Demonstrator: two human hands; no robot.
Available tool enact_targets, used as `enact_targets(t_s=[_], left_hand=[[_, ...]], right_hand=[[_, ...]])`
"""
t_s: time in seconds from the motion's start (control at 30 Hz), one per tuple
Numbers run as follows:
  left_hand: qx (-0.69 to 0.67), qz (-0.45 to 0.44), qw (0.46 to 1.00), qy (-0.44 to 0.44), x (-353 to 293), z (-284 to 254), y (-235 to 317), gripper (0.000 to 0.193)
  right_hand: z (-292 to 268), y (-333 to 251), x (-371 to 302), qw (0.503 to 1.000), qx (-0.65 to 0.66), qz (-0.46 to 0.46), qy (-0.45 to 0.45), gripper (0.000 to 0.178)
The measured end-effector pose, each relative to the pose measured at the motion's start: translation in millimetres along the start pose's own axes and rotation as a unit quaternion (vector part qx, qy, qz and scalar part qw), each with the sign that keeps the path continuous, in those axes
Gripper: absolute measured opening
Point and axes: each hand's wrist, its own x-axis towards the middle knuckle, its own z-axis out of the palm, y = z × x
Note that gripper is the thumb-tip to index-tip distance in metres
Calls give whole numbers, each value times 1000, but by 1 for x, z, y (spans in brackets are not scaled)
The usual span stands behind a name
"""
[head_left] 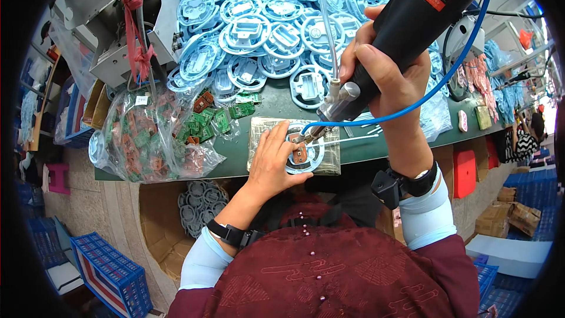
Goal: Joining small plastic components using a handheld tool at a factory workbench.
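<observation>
My right hand (391, 73) is wrapped round a black electric screwdriver (406, 15), tilted so its metal tip points down and left. The tip meets an orange-brown circuit board (299, 152) seated in a light-blue round plastic part (318, 159). That part lies on a flat, worn pad (334, 152) at the table's near edge. My left hand (272, 161) rests on the left side of the blue part, fingers stretched over its rim and thumb at the near edge. A blue hose (432, 94) and a clear tube (322, 17) join the screwdriver's nose.
Many light-blue round parts (247, 32) are heaped across the back of the green table (273, 106). At left, a clear bag (147, 135) holds green and brown circuit boards beside a grey metal machine (126, 53). White sticks (359, 137) lie right of the pad. A cardboard box (156, 224) stands below.
</observation>
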Motion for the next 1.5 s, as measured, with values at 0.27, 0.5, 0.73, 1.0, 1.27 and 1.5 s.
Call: enact_targets(t_s=[0.27,0.5,0.73,1.0,1.27,1.5], left_hand=[[-8,-14,1000,4,3,-3,5,60],[16,-4,1000,-6,0,-1,3,79],[30,-43,998,-41,-10,-9,8,77],[106,-20,992,-66,-22,-13,9,68],[92,-22,994,-60,-23,-13,8,69],[90,-25,994,-63,-23,-12,7,68]], right_hand=[[4,2,-4,999,-26,10,25,43],[15,5,-19,999,-20,1,34,40],[11,-22,-3,999,-39,-13,3,48],[19,2,9,997,-66,-29,10,43],[20,15,13,998,-54,-30,4,41],[21,16,14,998,-63,-17,11,42]])
